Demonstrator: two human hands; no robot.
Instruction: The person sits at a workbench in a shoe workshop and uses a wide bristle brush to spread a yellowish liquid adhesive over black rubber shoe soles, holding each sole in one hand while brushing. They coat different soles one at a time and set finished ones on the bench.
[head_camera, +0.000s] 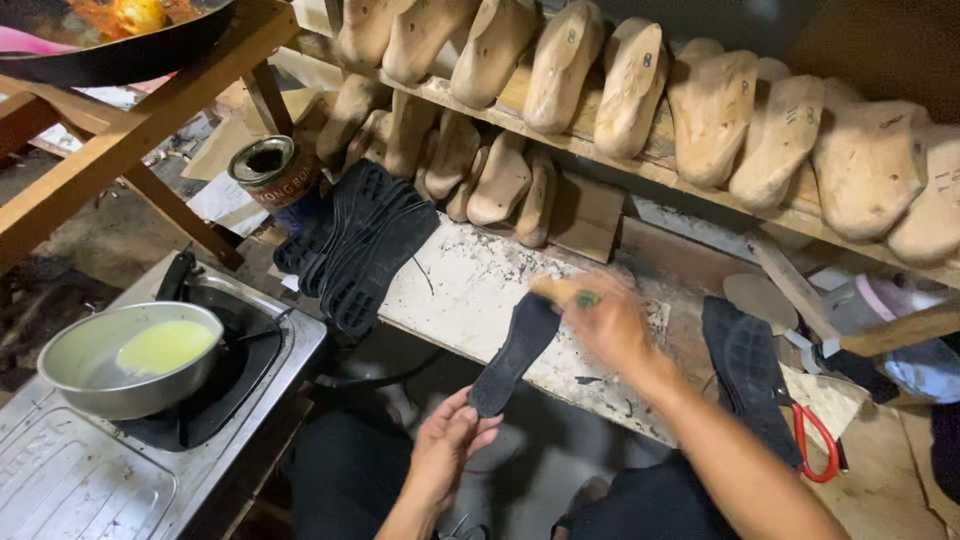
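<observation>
Left hand (447, 447): palm turned up, fingers curled round the lower end of a black shoe sole (513, 354), closed on it. The sole slants up and away, its upper end at the near edge of the white workboard (470, 285).

Right hand (607, 322): forearm enters from lower right, hand blurred, fist closed on a wooden-handled brush (562, 291) with a green band; the brush end meets the top of the sole.

Relative to the workboard: stack of black soles (365, 240) on its left end; more soles (752, 378) to its right, red-handled scissors (816, 445) beside them. Behind it, wooden shoe lasts (640, 85) in rows on a shelf. Open tin can (274, 172) behind the stack. Far left, a metal bowl of yellow liquid (125, 358) sits on a gas stove (60, 470).
</observation>
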